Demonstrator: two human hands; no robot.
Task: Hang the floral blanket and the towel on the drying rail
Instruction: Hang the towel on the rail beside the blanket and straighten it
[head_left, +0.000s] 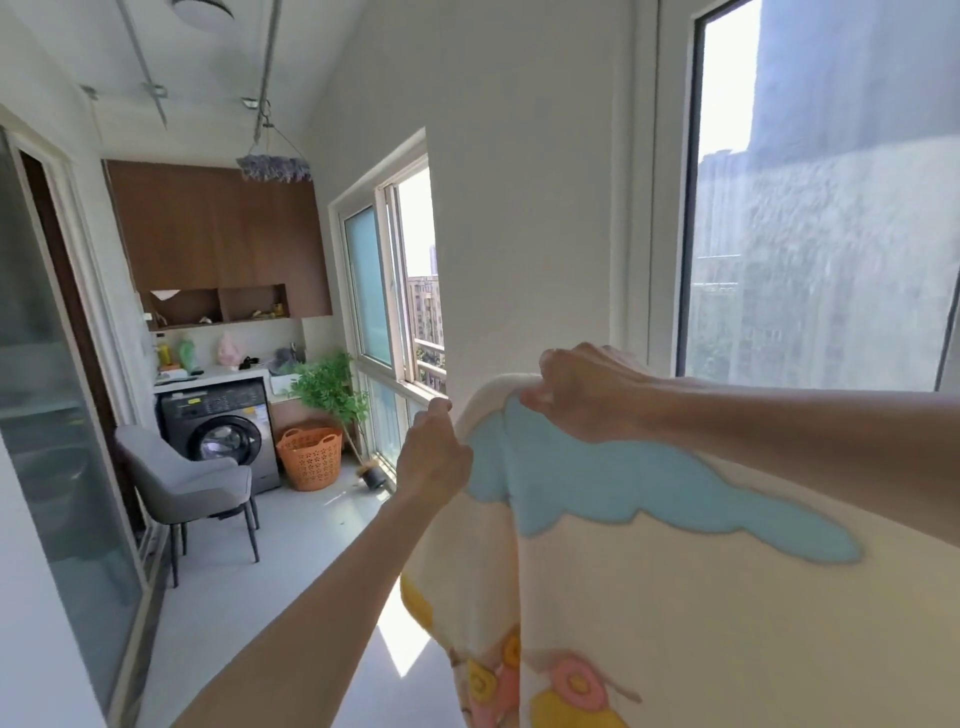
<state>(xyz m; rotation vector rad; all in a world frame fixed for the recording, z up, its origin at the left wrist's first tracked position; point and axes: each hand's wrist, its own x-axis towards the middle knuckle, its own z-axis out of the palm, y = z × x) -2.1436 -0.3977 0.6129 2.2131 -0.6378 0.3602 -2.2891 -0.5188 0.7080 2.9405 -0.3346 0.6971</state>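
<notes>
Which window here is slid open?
The far window, beyond the left hand; its sash is slid aside, leaving a gap. The near window shows no gap.

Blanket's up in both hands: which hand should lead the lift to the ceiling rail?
Probably the left hand: it pinches the floral blanket at its edge, on the side below the ceiling rail. The right hand grips bunched fabric nearer the window.

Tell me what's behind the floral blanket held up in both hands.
Behind the floral blanket show the white wall and the window. The wall's lower part and the floor there are covered. No rail shows under the blanket's top edge.
</notes>
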